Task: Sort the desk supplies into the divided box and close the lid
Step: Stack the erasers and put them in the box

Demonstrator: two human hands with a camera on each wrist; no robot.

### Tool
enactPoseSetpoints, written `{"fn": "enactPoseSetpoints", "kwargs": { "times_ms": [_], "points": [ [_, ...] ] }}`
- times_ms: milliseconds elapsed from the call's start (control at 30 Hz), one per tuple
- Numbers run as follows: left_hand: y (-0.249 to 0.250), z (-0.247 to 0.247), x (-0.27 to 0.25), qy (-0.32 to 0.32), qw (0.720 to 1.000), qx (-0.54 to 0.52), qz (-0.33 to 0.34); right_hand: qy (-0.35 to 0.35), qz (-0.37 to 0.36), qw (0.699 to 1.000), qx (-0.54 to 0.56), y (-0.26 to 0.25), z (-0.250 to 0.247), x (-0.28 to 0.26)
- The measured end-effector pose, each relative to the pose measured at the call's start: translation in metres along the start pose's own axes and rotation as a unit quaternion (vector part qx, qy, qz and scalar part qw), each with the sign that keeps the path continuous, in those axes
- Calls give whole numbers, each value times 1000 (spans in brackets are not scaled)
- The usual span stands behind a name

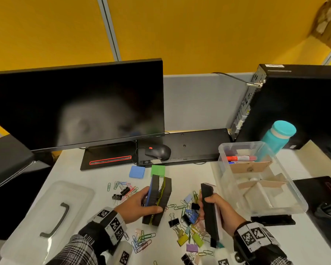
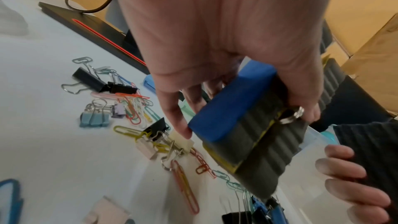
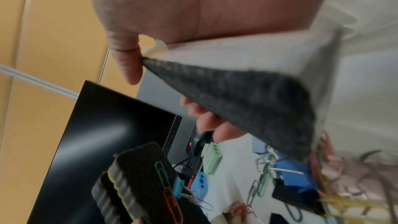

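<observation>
My left hand [image 1: 148, 200] grips two dark felt board erasers [image 1: 161, 197] pressed together on edge, one blue-backed [image 2: 226, 108], one yellow-backed. A few paper clips cling to their felt face [image 3: 137, 176]. My right hand [image 1: 208, 201] holds a third eraser [image 1: 211, 226], white-backed with dark felt [image 3: 247, 98], upright just left of the clear divided box [image 1: 224, 169]. Cardboard dividers split the box; markers [image 1: 241, 158] lie in its far compartment. Paper clips and binder clips [image 1: 187, 226] are scattered on the desk under both hands. The clear lid [image 1: 46, 213] with its dark handle lies at the left.
A blue block [image 1: 137, 172] and a green block [image 1: 158, 170] sit near the keyboard [image 1: 189, 146] and mouse [image 1: 158, 151]. A monitor [image 1: 75, 106] stands at the back left, a computer tower [image 1: 294, 104] and teal bottle [image 1: 279, 138] behind the box.
</observation>
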State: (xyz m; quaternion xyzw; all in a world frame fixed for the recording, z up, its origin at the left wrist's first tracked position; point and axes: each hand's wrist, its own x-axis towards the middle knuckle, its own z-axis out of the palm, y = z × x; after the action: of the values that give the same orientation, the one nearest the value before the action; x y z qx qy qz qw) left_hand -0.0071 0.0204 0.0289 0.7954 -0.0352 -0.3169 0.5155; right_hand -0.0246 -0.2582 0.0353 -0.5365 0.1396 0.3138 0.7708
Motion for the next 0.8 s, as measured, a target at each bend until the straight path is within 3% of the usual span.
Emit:
{"fn": "enactPoseSetpoints", "kwargs": {
  "times_ms": [100, 267, 367, 533, 667, 800],
  "points": [
    [-2, -1, -1, 2, 1000, -28, -9, 3, -2, 1000, 18, -5, 1, -2],
    [-3, -5, 2, -14, 998, -66, -14, 56, -85, 974, -203, -17, 17, -4],
    [-5, -9, 4, -3, 995, -100, -20, 18, -126, 961, -246, -17, 27, 0],
    [1, -13, 6, 9, 991, -130, -30, 14, -178, 897, -405, -14, 36, 6],
    [7, -10, 5, 1, 989, -145, -36, 54, -177, 910, -370, -14, 48, 19],
    [9, -3, 6, -25, 991, -129, -23, 26, -132, 933, -335, -17, 69, 31]
  ]
}}
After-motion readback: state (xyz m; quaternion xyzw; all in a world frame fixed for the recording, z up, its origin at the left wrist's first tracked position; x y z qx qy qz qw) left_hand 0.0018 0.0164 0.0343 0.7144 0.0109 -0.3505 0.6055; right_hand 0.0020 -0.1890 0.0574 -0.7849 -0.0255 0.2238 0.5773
